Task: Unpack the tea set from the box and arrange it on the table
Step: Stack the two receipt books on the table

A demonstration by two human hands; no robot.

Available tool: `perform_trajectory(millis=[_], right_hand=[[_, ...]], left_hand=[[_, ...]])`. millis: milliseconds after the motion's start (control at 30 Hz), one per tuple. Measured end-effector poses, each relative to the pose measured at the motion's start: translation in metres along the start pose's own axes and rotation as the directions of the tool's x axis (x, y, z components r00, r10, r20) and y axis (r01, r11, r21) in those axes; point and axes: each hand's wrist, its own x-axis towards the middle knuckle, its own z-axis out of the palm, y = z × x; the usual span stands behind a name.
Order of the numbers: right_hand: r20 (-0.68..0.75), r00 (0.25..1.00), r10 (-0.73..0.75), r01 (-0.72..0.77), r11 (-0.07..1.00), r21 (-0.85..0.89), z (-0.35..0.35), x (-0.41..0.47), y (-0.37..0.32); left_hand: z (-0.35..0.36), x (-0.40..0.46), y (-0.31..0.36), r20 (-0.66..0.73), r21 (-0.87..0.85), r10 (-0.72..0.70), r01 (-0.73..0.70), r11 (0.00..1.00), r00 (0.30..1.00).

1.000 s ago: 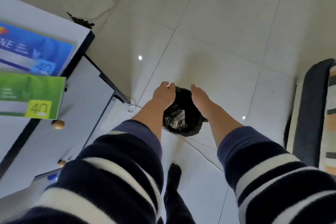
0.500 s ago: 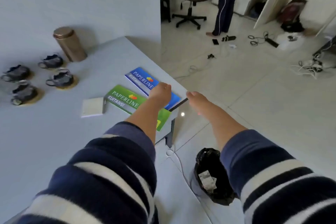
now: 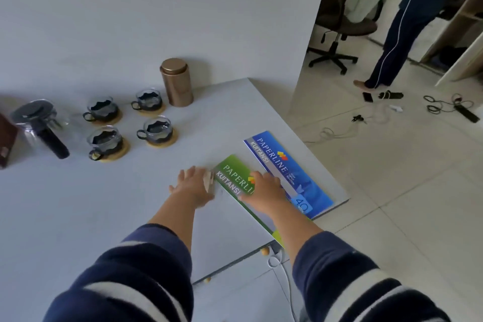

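Observation:
Several glass cups (image 3: 154,129) with dark holders stand on round wooden coasters (image 3: 115,154) at the back left of the white table (image 3: 78,204). A glass teapot (image 3: 34,123) with a dark handle sits left of them, and a copper tin (image 3: 176,82) stands by the wall. At the far left edge a brown box (image 3: 5,138) is only partly in view. My left hand (image 3: 192,187) lies spread over a small pale flat item (image 3: 209,180); whether it grips it is unclear. My right hand (image 3: 264,191) rests flat on a green booklet (image 3: 232,172).
A blue booklet (image 3: 282,165) lies beside the green one near the table's right edge. A white cable (image 3: 277,261) hangs at the front corner. On the floor to the right are cords (image 3: 444,107), an office chair (image 3: 337,34) and a standing person (image 3: 397,34).
One second ago both hands were over a black bin bag on the floor. The view swung up to the table, and both hands came down onto the small pale item and the green booklet.

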Motion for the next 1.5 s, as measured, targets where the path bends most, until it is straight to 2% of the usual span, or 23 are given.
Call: perform_trajectory(millis=[67,133,300,400,433,500,567,667,767,833,933,1000,1067,1100,1167,1233,1333,1433,1500], right_hand=[[-0.031,0.999,0.017,-0.02,0.993,-0.113,0.007,0.003,-0.004],[-0.027,0.998,0.055,-0.058,0.988,-0.146,0.008,0.011,-0.007],[0.095,0.986,0.138,-0.116,0.971,-0.208,-0.005,0.029,-0.014],[0.127,0.978,0.167,-0.141,0.971,-0.193,-0.004,0.034,-0.016],[0.137,0.976,0.17,-0.144,0.972,-0.184,-0.004,0.034,-0.017],[0.161,0.976,0.148,-0.122,0.979,-0.162,-0.006,0.037,-0.019],[0.17,0.979,0.115,-0.097,0.989,-0.114,-0.008,0.038,-0.022],[0.193,0.976,0.096,-0.117,0.988,0.102,-0.01,0.04,-0.026],[0.234,0.971,0.048,-0.145,0.897,0.417,-0.011,0.046,-0.027],[0.239,0.971,-0.007,-0.131,0.821,0.556,-0.013,0.048,-0.03],[0.231,0.97,-0.072,-0.088,0.784,0.615,-0.015,0.048,-0.037],[0.219,0.972,-0.086,-0.075,0.77,0.633,-0.015,0.048,-0.04],[0.171,0.983,-0.062,-0.058,0.782,0.62,-0.018,0.052,-0.036],[0.111,0.993,-0.035,-0.034,0.823,0.567,-0.021,0.057,-0.031],[-0.049,0.997,0.052,-0.036,0.957,0.287,-0.03,0.07,-0.013],[-0.148,0.977,0.153,-0.146,0.988,0.057,-0.04,0.079,0.009],[-0.123,0.942,0.312,-0.312,0.95,0.021,-0.048,0.084,0.031],[-0.077,0.922,0.38,-0.376,0.924,0.066,-0.051,0.093,0.036],[-0.024,0.91,0.414,-0.412,0.909,0.064,-0.053,0.1,0.034]], left_hand=[[0.007,-0.001,-0.015,0.054,0.104,0.008,-0.013,0.994,0.999],[0.009,0.0,-0.022,-0.02,0.174,0.048,-0.044,0.984,0.999],[0.007,0.013,-0.015,-0.161,0.347,0.135,-0.072,0.935,0.978],[-0.005,0.015,0.0,-0.196,0.426,0.174,-0.076,0.902,0.965],[-0.011,0.016,0.005,-0.242,0.354,0.127,-0.035,0.935,0.962],[-0.029,0.019,0.012,-0.361,0.075,-0.041,0.073,0.994,0.932],[-0.044,0.026,0.014,-0.415,-0.214,-0.22,0.14,0.967,0.883],[-0.056,0.035,0.019,-0.325,-0.592,-0.362,0.11,0.798,0.874],[-0.055,0.04,0.028,-0.15,-0.86,-0.407,0.084,0.503,0.901],[-0.047,0.04,0.034,-0.045,-0.912,-0.412,0.131,0.39,0.91],[-0.035,0.042,0.038,0.053,-0.962,-0.386,0.151,0.229,0.921],[-0.033,0.045,0.042,0.091,-0.971,-0.39,0.169,0.171,0.916],[-0.03,0.051,0.046,0.085,-0.974,-0.428,0.166,0.156,0.9],[-0.028,0.053,0.049,0.071,-0.976,-0.445,0.154,0.154,0.893],[-0.027,0.053,0.054,0.041,-0.983,-0.461,0.118,0.139,0.886],[-0.023,0.058,0.055,0.04,-0.985,-0.469,0.114,0.13,0.883],[-0.014,0.066,0.053,0.044,-0.976,-0.441,0.134,0.173,0.896],[-0.008,0.073,0.052,0.033,-0.965,-0.402,0.134,0.226,0.915],[-0.008,0.076,0.053,0.046,-0.966,-0.391,0.14,0.216,0.919]])
